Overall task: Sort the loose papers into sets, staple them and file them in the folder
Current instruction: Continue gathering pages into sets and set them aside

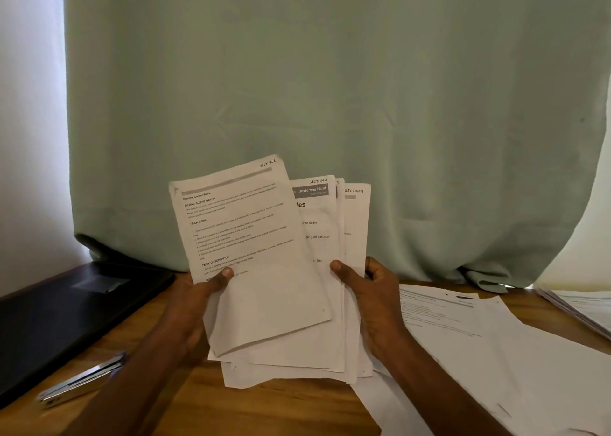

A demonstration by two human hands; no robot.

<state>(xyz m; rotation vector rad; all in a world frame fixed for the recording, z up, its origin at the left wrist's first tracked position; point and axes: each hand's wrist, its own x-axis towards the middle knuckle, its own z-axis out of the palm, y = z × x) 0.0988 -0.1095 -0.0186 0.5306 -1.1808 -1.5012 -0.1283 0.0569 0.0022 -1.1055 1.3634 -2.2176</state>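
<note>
Thumbs pin a fanned sheaf upright: left hand pinches the Section 1 sheet, right hand grips the sheets behind. Stapler and black folder lie lower-left, nearer the left hand.

A pale green curtain fills the view straight ahead, its hem bunching on the wooden table. On the left a strip of white wall is brightly lit, and more light glows past the curtain's right edge. The tabletop shows warm, streaked grain low in the view.
</note>
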